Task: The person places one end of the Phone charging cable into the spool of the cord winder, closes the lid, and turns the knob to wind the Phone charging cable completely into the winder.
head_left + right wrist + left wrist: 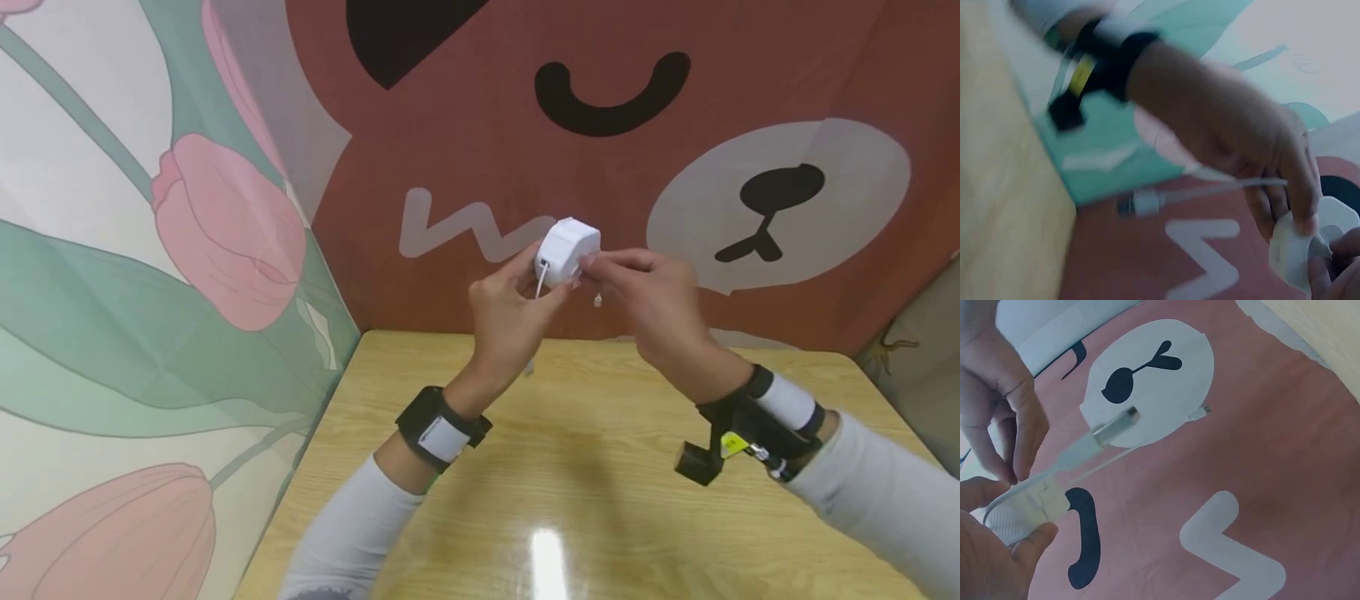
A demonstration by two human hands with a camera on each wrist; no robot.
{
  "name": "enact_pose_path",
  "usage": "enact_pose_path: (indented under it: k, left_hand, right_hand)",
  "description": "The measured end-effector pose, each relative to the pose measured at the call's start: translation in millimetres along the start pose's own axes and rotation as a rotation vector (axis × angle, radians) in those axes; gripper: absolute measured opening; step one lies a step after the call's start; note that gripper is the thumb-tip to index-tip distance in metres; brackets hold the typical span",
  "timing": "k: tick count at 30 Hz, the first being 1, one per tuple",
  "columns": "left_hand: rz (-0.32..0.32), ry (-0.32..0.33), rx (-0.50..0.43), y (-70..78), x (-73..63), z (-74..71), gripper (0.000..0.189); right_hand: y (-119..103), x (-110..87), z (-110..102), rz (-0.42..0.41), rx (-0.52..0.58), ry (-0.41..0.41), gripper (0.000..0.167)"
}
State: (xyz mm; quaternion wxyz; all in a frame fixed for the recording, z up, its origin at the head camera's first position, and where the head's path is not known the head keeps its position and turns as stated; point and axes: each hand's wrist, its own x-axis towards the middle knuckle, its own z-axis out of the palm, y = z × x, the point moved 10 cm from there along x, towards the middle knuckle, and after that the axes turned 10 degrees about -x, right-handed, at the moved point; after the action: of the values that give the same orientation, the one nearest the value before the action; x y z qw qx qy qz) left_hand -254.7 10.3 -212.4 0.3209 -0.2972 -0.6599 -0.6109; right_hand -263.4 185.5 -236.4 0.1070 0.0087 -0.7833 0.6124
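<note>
Small white rounded charger block [568,250] with thin cable [1085,450], pinched between both hands

The right wrist view is blurred and dim throughout: the left hand [1254,137] and the charger [1300,247] at the lower right lack sharp outlines, and the cable plug [1138,203] at centre is a smear. The right hand [1338,269] is cut off by the lower right corner. In the left wrist view the charger [1019,512] is mostly covered by fingers at the lower left. In the head view the cable [542,279] is too thin to follow below the hands.
</note>
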Motion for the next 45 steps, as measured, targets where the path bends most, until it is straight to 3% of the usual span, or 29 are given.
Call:
enact_pose_path:
  k: [2, 5, 7, 10, 13, 16, 20, 22, 23, 25, 27, 29, 31, 33, 35, 37, 40, 43, 45]
  left_hand:
    - [-0.034, -0.002, -0.015, -2.9, 0.6, 0.0, 0.045]
    - [-0.083, -0.002, -0.023, -7.0, 1.0, -0.4, 0.046]
    - [-0.113, -0.001, -0.019, -9.9, 1.0, -0.9, 0.046]
    - [-0.160, -0.008, -0.034, -14.2, 0.6, 0.0, 0.047]
    - [-0.193, -0.029, -0.045, -17.1, -0.5, 2.6, 0.048]
    - [-0.206, -0.058, -0.036, -18.2, -1.5, 5.1, 0.047]
    - [-0.210, -0.095, -0.027, -19.4, -3.0, 7.5, 0.047]
    - [-0.210, -0.104, -0.038, -19.8, -3.1, 8.7, 0.047]
    - [-0.205, -0.106, -0.048, -19.1, -3.0, 9.3, 0.048]
    - [-0.189, -0.105, -0.059, -17.5, -3.3, 10.2, 0.049]
    - [-0.160, -0.103, -0.062, -15.4, -4.3, 11.8, 0.049]
    - [-0.120, -0.101, -0.055, -12.9, -6.0, 13.5, 0.048]
    - [-0.072, -0.094, -0.027, -10.8, -7.5, 14.8, 0.047]
    - [-0.033, -0.081, -0.002, -9.4, -8.7, 14.9, 0.045]
    - [-0.007, -0.066, 0.011, -8.9, -10.3, 14.9, 0.046]
    - [0.006, -0.055, 0.008, -9.4, -11.4, 14.8, 0.045]
    - [-0.004, -0.044, -0.003, -11.4, -12.0, 14.1, 0.045]
    - [-0.050, -0.032, 0.002, -15.5, -11.1, 13.1, 0.045]
    - [-0.096, -0.022, -0.008, -19.4, -10.7, 12.3, 0.046]
  right_hand:
    - [-17.8, -1.1, -6.1, -0.212, -0.219, 0.092, 0.033]
    - [-47.2, -12.4, -5.4, -0.598, -0.501, 0.220, 0.019]
    - [-59.8, -23.4, 2.5, -0.841, -0.635, 0.245, 0.015]
    - [-64.6, -38.5, 15.7, -1.125, -0.821, 0.215, 0.022]
    - [-60.0, -52.1, 29.7, -1.360, -1.049, 0.163, 0.032]
    - [-52.5, -64.5, 38.7, -1.571, -1.220, 0.166, 0.028]
    - [-48.3, -72.1, 42.6, -1.682, -1.308, 0.177, 0.027]
    - [-51.1, -69.2, 41.0, -1.622, -1.266, 0.140, 0.029]
    - [-53.9, -64.8, 38.2, -1.553, -1.226, 0.134, 0.028]
    - [-59.4, -50.0, 27.7, -1.332, -1.084, 0.142, 0.022]
    - [-56.5, -28.3, 11.3, -1.013, -0.851, 0.142, 0.014]
    - [-35.7, -5.6, -2.3, -0.612, -0.581, 0.083, 0.014]
    - [-3.8, 7.4, 0.1, -0.209, -0.147, -0.084, 0.016]
    - [22.6, 6.1, 10.2, 0.150, 0.274, -0.176, 0.020]
    - [35.9, -0.4, 21.0, 0.386, 0.564, -0.219, 0.024]
    - [38.1, -3.2, 24.9, 0.452, 0.649, -0.232, 0.030]
    - [37.9, -1.8, 19.5, 0.398, 0.562, -0.208, 0.039]
    - [34.9, 2.2, 7.4, 0.262, 0.335, -0.155, 0.042]
    - [27.6, 6.5, -6.0, 0.111, 0.091, -0.075, 0.043]
